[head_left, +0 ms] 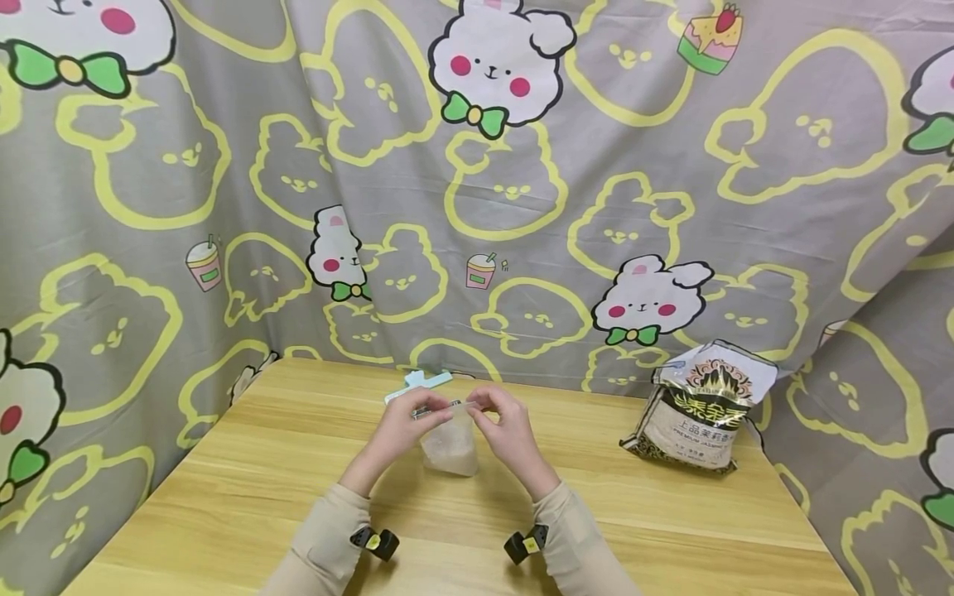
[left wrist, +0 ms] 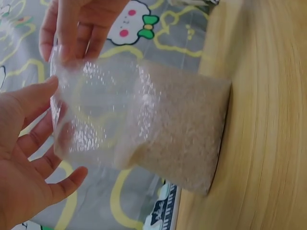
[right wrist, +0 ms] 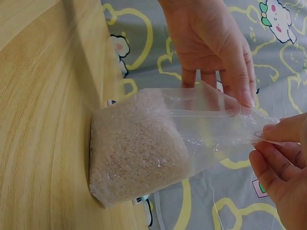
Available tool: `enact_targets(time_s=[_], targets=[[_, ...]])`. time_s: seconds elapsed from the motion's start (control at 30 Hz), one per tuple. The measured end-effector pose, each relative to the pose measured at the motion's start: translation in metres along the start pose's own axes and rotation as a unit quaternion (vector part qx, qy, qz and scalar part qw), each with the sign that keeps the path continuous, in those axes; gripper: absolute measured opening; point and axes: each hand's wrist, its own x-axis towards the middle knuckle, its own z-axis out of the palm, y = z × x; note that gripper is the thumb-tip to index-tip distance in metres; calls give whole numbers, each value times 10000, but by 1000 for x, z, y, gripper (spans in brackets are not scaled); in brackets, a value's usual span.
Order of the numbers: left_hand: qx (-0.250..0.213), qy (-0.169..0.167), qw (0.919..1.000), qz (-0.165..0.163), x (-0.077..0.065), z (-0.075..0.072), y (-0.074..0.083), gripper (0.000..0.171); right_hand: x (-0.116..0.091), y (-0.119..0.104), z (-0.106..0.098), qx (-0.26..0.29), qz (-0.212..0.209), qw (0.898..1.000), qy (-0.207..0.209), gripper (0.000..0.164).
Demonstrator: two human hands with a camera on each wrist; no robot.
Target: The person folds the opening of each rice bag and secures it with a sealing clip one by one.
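Note:
A clear plastic bag of rice (head_left: 450, 451) stands upright on the wooden table, its lower part filled with white grains (right wrist: 136, 151) and its upper part see-through. My left hand (head_left: 412, 416) pinches one side of the bag's top edge, thumb in front and fingers behind, as the left wrist view shows. At the other top corner, my right hand (head_left: 507, 424) pinches the film between thumb and fingertips (right wrist: 261, 163). Between the two hands the bag's mouth is drawn out flat and narrow.
Behind my left hand lies a light-blue item (head_left: 417, 384), partly hidden. A larger printed rice package (head_left: 693, 422) leans at the table's right rear. Patterned grey cloth (head_left: 514, 207) hangs along the back and sides of the wooden table (head_left: 246, 497).

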Motion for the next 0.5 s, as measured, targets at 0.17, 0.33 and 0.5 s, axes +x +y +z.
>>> enact_targets(time_s=[0.17,0.33,0.5], targets=[[44,214,9996,170,-1,5,8,12,0,0,0,11,-55,10000,7,12],[267,348,9976,537,-2,9,11,9,-1,-1,0,3,-119,9999,-7,12],[393,385,9965,626,-2,10,11,9,-1,0,0,-18,-113,9999,-17,12]])
